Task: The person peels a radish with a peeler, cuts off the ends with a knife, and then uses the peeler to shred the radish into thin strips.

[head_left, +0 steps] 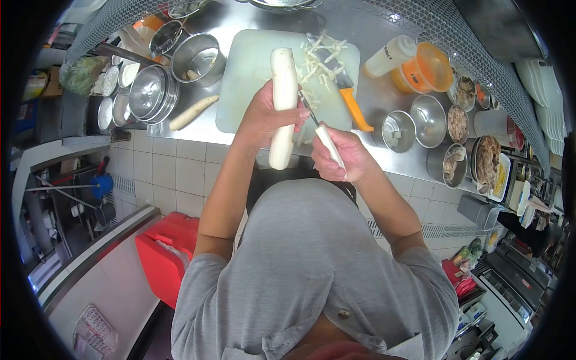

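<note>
My left hand (264, 120) is wrapped round a long white radish-like vegetable (282, 144), held upright in the view over the near edge of the cutting board (246, 66). In my right hand (345, 155) is the white handle of a small peeler or knife (329, 144); its dark metal end lies close to the vegetable's right side. Pale cut strips (324, 60) are scattered on the board's right part. Among them rests a large knife with an orange handle (355, 109).
A thin pale root (194, 113) lies left of the board, near a metal pot (198, 59) and stacked bowls (148, 93). At the right stand a squeeze bottle (390, 56), an orange tub (423, 69) and several metal bowls of food. A red bin (165, 255) is below left.
</note>
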`<state>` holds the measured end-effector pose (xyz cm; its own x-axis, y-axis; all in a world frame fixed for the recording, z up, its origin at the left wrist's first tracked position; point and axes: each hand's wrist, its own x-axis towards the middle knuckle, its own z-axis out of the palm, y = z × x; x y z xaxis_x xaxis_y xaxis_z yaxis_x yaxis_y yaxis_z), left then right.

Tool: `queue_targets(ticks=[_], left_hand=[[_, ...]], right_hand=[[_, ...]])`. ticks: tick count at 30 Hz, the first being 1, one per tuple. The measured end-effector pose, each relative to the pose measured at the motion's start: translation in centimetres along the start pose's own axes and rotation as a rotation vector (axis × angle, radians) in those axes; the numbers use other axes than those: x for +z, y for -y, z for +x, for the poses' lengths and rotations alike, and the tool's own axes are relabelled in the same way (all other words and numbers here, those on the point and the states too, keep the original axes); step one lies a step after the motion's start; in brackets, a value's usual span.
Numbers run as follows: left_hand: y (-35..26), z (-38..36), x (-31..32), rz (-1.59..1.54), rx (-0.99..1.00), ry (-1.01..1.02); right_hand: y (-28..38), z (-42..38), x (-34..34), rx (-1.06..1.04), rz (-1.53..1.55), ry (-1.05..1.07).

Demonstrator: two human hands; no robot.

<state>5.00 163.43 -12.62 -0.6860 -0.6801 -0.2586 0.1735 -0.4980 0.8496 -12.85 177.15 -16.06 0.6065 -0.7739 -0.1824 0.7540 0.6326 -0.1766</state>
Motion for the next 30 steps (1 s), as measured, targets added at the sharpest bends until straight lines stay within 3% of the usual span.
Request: queue_targets(ticks=[13, 30], left_hand=[[0.2, 0.2, 0.2, 0.149, 0.055, -0.118], [0.8, 0.4, 0.0, 0.305, 0.079, -0.18]], right_hand=[[-0.3, 0.5, 1.9, -0.108, -0.289, -0.404], [-0.6, 1.0, 2.4, -0.193, -0.599, -0.589]])
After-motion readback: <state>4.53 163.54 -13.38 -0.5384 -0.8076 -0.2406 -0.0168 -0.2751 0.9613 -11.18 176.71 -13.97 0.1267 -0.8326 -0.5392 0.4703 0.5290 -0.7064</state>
